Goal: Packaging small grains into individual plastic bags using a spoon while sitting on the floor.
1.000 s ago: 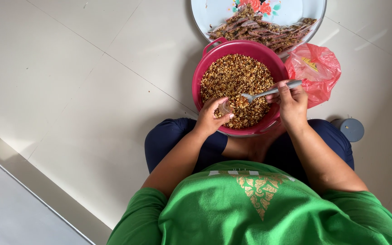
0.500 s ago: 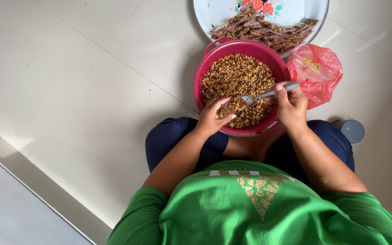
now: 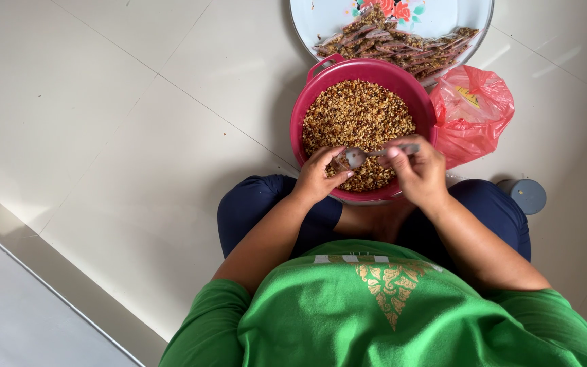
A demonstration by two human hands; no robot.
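Pale floor tiles surround the pink bowl (image 3: 307,115); right hand (image 3: 417,173) grips a spoon (image 3: 361,157), left hand (image 3: 317,175) seemingly pinching something hidden.

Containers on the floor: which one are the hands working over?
The pink basin of chopped brown bits, nearest the person. The left hand and right hand, holding a spoon, hover over it; the white floral tray lies beyond.
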